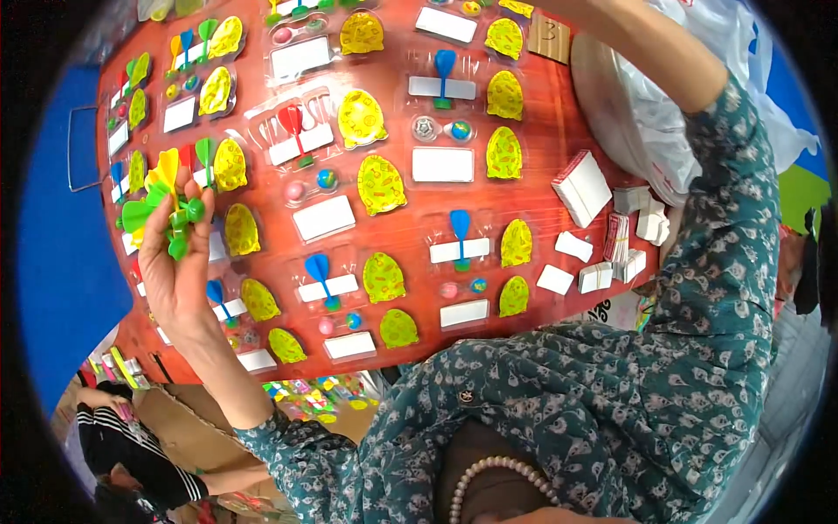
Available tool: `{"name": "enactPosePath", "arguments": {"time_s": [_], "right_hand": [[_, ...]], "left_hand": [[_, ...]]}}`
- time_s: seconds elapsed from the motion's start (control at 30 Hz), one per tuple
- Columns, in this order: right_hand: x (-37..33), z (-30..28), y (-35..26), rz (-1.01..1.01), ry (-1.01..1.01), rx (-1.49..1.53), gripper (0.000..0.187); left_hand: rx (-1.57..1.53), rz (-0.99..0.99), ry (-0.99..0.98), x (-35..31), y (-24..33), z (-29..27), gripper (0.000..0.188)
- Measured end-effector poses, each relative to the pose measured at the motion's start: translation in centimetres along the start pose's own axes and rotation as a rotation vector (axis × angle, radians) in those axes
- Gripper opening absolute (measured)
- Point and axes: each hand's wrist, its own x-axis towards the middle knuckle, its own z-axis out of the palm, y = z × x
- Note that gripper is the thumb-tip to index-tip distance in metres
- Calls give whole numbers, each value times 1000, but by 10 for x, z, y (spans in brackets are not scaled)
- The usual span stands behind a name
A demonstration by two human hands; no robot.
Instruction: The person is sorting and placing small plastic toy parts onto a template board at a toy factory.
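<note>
My left hand (181, 284) is raised over the left part of the table, its fingers closed round a bunch of toy darts (163, 196) with green and yellow fins and green suction-cup tips. Beneath and around it lie clear plastic trays in rows. Many carry a single dart, such as a blue dart (318, 269) or a red dart (292, 122), beside a white box (324, 218), small balls (326, 179) and a yellow patterned rounded piece (381, 185). At the top right my right forearm (650, 39) reaches past the upper edge; the hand itself is out of sight.
The red wooden table (532, 196) bears small white boxes (582, 188) and card stacks (615, 237) at the right. Clear plastic bags (642, 113) and a cardboard piece (549, 39) are beyond them. Another person (131, 454) works at the lower left.
</note>
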Motion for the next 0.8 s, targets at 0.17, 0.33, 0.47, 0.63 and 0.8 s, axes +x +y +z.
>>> {"name": "enactPosePath", "arguments": {"time_s": [0.17, 0.33, 0.47, 0.63, 0.8], "right_hand": [[-55, -51, -10, 738, -250, -1, 12], [-107, -43, 13, 786, -208, 176, 17], [-127, -34, 23, 741, -119, 188, 25], [-129, -28, 20, 755, -183, 68, 28], [-127, -32, 5, 746, -160, 122, 23]], "left_hand": [[133, -96, -49, -8, -28, 22, 35], [354, -243, -202, -16, -74, 69, 32], [460, -298, -345, -12, -106, 104, 32], [482, -339, -339, -7, -124, 113, 35], [473, -311, -291, -1, -122, 110, 27]]}}
